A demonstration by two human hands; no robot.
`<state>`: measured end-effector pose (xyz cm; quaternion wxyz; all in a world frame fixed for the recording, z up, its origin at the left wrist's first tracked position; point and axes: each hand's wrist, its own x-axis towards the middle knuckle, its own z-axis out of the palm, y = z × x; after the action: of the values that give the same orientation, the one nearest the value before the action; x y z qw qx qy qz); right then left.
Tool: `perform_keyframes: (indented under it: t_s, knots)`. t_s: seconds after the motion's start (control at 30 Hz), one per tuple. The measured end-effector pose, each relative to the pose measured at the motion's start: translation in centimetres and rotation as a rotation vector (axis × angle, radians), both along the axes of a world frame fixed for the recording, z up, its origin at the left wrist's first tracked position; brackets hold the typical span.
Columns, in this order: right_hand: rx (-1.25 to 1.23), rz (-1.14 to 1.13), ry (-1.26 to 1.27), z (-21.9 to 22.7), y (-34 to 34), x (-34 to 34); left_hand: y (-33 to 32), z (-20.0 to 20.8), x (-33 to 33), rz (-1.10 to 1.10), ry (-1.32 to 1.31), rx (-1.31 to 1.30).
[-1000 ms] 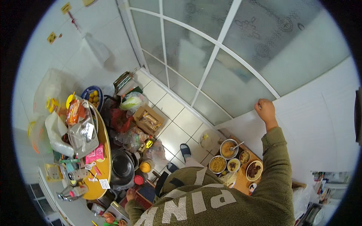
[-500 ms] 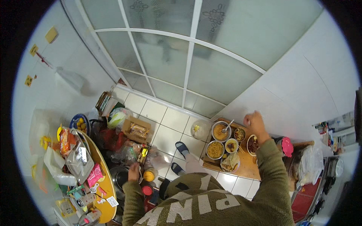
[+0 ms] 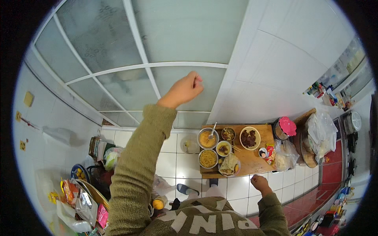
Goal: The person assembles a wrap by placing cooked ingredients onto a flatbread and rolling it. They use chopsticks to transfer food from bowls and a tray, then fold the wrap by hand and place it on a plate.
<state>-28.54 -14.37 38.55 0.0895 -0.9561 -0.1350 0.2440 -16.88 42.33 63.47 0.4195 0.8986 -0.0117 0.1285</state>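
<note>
Frosted glass sliding door with white frame (image 3: 118, 78) fills the upper view, low wooden table (image 3: 252, 163) of food bowls below, left hand (image 3: 184, 89) raised against the glass — fingers clenched, right hand (image 3: 260, 184) fisted, holding nothing, near the table's edge.

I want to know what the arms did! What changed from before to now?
The left hand rose from low down to the frosted glass door. The right hand dropped from the white wall to beside the wooden table. Neither holds anything. The food bowls stayed put.
</note>
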Motion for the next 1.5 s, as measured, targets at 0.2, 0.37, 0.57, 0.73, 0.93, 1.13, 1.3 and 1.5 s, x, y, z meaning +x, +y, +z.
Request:
perform_keyframes:
  t_s: [0.2,0.37,0.57,0.73,0.93,1.13,1.3,1.5]
  knots:
    - [0.001,-0.148,0.244,-4.5,-8.8,-2.8,-6.2,5.2,11.6,0.010,-0.002,0.709]
    - [0.007,-0.281,0.335,-8.4,-15.7,-3.6,-10.2,5.6,18.1,0.110,0.019,0.852]
    - [0.150,-0.362,0.422,-13.0,-22.2,-2.1,-10.8,6.1,19.6,0.094,-0.012,0.932]
    - [0.168,-0.370,0.386,-15.2,-23.8,0.5,-12.9,6.3,20.9,0.054,-0.118,0.903]
    - [0.402,-0.407,0.400,-14.8,-21.5,2.9,-15.6,5.1,22.5,0.016,-0.272,0.889]
    - [0.380,-0.447,0.419,-14.2,-21.7,2.1,-20.2,6.1,24.0,0.026,-0.056,0.934]
    - [0.299,-0.426,0.478,-15.4,-24.5,-0.1,-22.9,5.9,25.3,-0.001,-0.077,0.870]
    - [0.516,-0.602,0.524,-14.5,-24.4,-1.9,-25.2,5.4,26.2,-0.018,-0.071,0.851]
